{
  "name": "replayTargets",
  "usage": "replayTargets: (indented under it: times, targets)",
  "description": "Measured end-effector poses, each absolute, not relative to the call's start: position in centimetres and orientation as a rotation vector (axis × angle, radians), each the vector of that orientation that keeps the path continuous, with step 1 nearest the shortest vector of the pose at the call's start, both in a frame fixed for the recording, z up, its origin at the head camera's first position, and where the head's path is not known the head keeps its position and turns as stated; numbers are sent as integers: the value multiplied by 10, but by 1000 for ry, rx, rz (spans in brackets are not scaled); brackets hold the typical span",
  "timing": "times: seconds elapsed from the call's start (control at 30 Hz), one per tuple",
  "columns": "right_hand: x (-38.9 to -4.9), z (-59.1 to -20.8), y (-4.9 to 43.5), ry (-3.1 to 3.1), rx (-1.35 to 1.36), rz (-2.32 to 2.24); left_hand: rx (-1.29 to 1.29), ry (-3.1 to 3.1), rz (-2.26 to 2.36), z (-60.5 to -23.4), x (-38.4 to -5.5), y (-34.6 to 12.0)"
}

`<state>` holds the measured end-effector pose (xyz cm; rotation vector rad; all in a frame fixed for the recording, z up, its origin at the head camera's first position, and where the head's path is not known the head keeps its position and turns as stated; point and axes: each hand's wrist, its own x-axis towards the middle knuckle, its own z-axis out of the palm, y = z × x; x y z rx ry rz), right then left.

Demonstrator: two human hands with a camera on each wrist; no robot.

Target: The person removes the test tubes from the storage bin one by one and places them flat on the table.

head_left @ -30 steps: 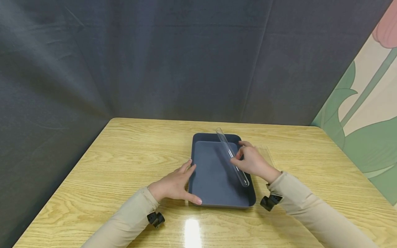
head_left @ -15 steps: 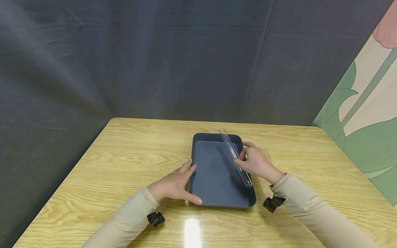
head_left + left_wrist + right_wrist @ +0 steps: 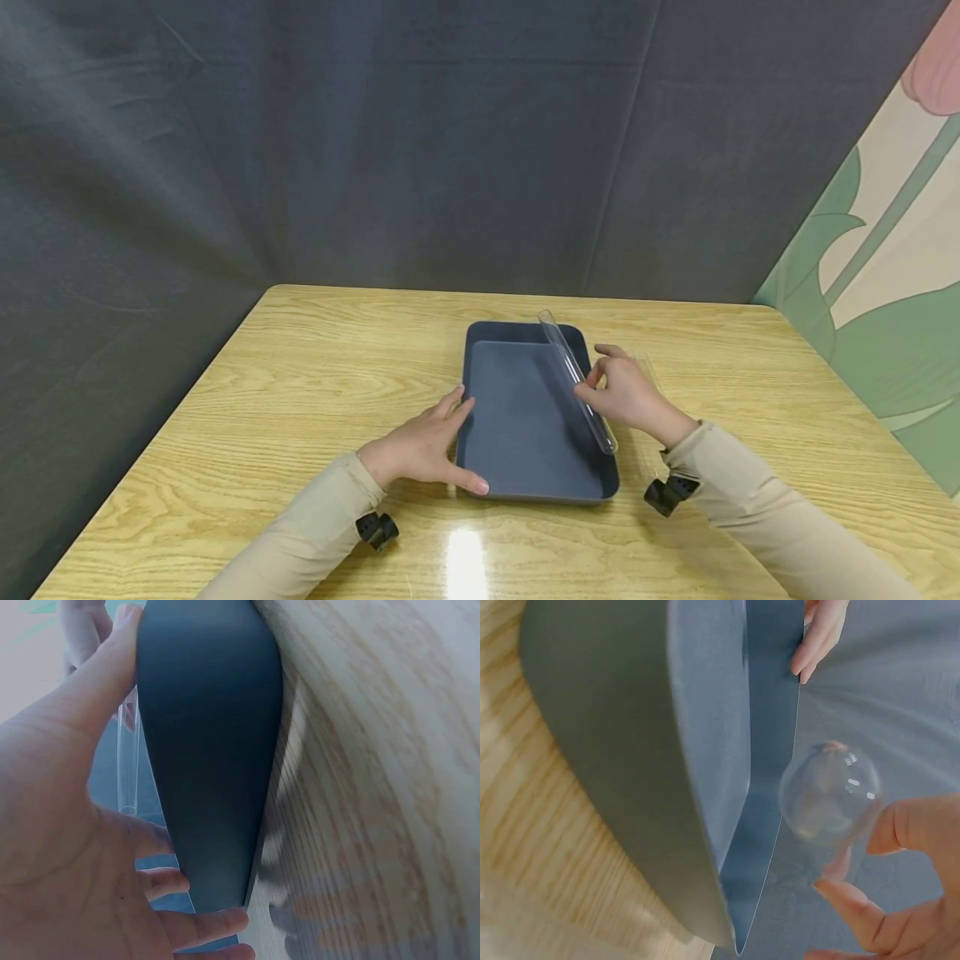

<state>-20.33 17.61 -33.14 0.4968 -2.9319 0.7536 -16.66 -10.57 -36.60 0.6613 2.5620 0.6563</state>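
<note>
A clear test tube point(image 3: 562, 347) slants over the right part of a dark blue-grey tray point(image 3: 517, 442). My right hand point(image 3: 628, 392) pinches it between thumb and forefinger near its middle. The tube's rounded end points towards me and looms large in the right wrist view point(image 3: 831, 791). My left hand point(image 3: 422, 447) rests on the tray's left side, fingers spread along the rim and thumb at the near left corner. In the left wrist view, the tray's wall point(image 3: 206, 750) fills the middle, and part of the tube point(image 3: 128, 769) shows behind the left hand.
Faint transparent edges point(image 3: 649, 368) show on the wooden table point(image 3: 360, 358) just right of the tray, partly behind the right hand; their kind is unclear. A dark curtain point(image 3: 450, 150) hangs behind the table, and a flower-patterned panel point(image 3: 892, 333) stands at the right.
My right hand has moved slightly right with the test tube, which has shifted from over the tray's inside towards its right rim. The left hand and tray stay put.
</note>
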Motion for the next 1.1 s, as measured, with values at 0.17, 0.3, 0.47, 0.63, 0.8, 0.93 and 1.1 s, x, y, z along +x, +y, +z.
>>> replayTargets:
  times: [0.17, 0.3, 0.47, 0.63, 0.8, 0.93, 1.1]
  targets:
    - [-203, -332, 178, -2928, 464, 745, 656, 2563, 656, -366, -167, -106]
    - [-203, -333, 181, -2932, 448, 751, 652, 2561, 660, -366, -167, -106]
    - [-203, -334, 184, -2939, 437, 753, 650, 2558, 665, -367, -167, -106]
    - [-202, -334, 187, -2956, 416, 759, 648, 2571, 658, -368, -168, -105]
    - [-202, -334, 190, -2962, 415, 756, 647, 2580, 649, -369, -169, -105]
    - [-201, -335, 192, -2966, 415, 753, 651, 2580, 649, -368, -168, -105]
    - [-201, -336, 195, -2977, 394, 749, 656, 2576, 658, -369, -168, -105]
